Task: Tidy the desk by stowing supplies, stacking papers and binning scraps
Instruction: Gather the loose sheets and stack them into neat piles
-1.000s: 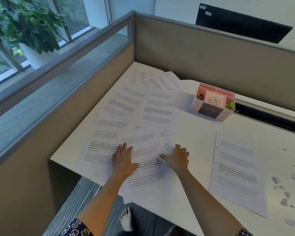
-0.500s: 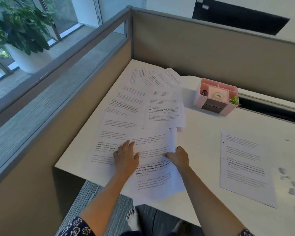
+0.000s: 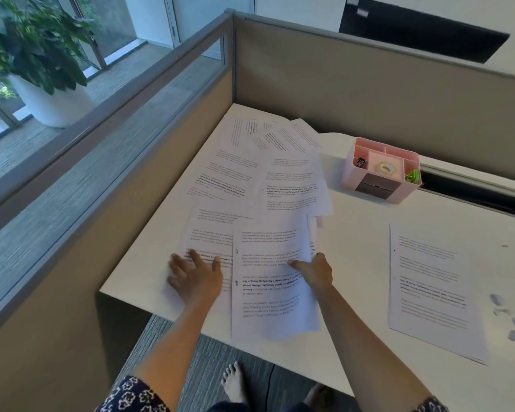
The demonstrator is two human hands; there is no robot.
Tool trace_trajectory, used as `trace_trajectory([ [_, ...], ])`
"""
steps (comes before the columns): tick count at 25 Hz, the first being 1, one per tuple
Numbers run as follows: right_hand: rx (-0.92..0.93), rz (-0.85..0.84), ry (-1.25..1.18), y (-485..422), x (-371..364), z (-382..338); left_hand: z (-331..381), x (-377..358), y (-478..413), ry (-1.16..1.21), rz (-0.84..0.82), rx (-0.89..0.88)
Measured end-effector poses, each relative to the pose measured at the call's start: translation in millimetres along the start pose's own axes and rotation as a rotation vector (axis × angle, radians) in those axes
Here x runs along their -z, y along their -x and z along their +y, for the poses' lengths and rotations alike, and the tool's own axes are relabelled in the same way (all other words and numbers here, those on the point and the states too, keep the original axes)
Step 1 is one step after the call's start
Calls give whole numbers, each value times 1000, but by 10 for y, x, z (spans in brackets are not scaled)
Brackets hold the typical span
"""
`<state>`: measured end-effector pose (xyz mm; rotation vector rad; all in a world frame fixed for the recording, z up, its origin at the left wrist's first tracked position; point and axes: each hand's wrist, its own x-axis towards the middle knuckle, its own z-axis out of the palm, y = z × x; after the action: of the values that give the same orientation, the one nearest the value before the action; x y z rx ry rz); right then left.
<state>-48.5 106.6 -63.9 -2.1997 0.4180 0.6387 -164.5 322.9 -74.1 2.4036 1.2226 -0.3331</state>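
Several printed sheets (image 3: 238,179) lie spread over the left part of the white desk (image 3: 357,233). My right hand (image 3: 315,270) pinches the right edge of a thin sheaf of papers (image 3: 272,295) at the front edge, thumb on top. My left hand (image 3: 195,275) lies flat with spread fingers on a sheet (image 3: 205,236) just left of that sheaf. A separate stack of sheets (image 3: 428,289) lies to the right. Torn paper scraps (image 3: 509,310) dot the far right of the desk.
A pink desk organiser (image 3: 381,173) with a tape roll, a black clip and a green item stands at the back. Beige partition walls (image 3: 369,93) close the desk at back and left. A potted plant (image 3: 36,60) stands beyond the glass. Bare feet show below the desk edge.
My left hand has slid left onto the neighbouring sheet. My right hand has drawn the sheaf a little right and squared it; the camera has moved closer.
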Motion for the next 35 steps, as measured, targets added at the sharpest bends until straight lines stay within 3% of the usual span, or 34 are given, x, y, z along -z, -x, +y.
trace_trajectory([
  [8,4,3,-172,-70,-57,-68,262,-83,205,-60,-37,-79],
  [12,-18,-83,-257,-137,-36,-48,278,-45,219,-97,44,-79],
  [15,5,-191,-268,-103,-129,-98,394,-7,243,-19,39,-64],
  [20,-6,-202,-320,-150,-168,-52,572,-47,264,141,-71,35],
  [27,-173,-529,-448,-72,356,-19,618,-132,292,159,-51,53],
  [31,-142,-666,-558,-47,562,-69,767,-45,277,476,-145,123],
  [33,-122,-701,-536,-42,651,-101,798,9,213,797,-276,218],
  [35,-105,-720,-473,-57,726,-117,817,69,175,915,-410,280],
])
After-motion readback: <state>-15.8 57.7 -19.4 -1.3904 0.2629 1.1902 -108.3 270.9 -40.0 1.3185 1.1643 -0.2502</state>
